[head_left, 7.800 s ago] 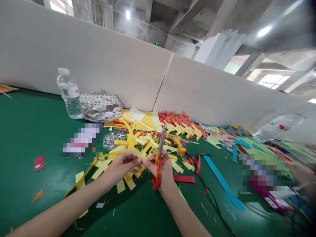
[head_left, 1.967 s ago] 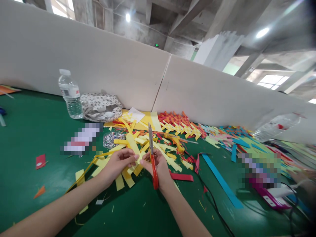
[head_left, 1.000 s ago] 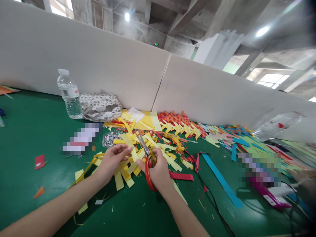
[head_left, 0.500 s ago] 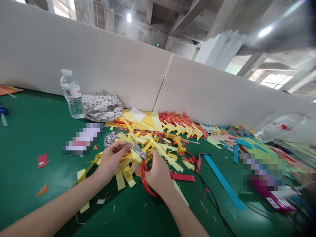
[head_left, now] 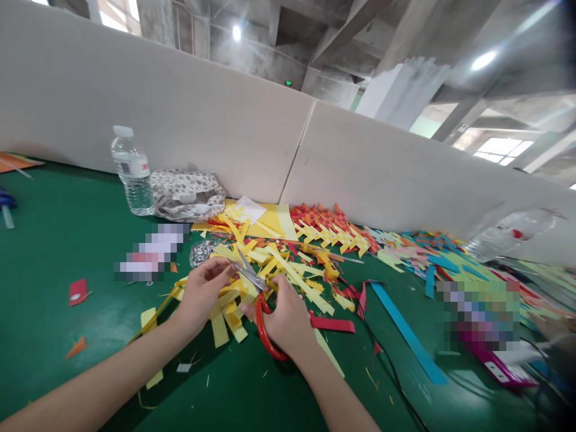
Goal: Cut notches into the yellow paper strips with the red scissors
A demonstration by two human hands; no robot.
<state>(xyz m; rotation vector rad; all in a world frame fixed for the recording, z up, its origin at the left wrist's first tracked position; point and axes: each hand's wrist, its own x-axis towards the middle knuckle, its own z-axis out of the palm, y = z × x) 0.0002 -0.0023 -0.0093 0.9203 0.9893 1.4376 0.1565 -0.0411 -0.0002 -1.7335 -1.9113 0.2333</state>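
Many ylw strips (head_left: pixel 288 266) nr scissors (head_left: pixel 258 282)

The right hand (head_left: pixel 288 317) held red-handled scissors (head_left: pixel 258 283), blades parted, above yellow paper strips (head_left: pixel 288 265); the left hand (head_left: pixel 203 293) was close by.

Scissors (head_left: pixel 260 284): handles partly hidden behind the right hand (head_left: pixel 288 315).
Pale slab (head_left: pixel 153 252): pixelated, I can't make it out.
Blue tool (head_left: pixel 6 199): cut off at left.
Co-worker's hand (head_left: pixel 545 326): blurred.
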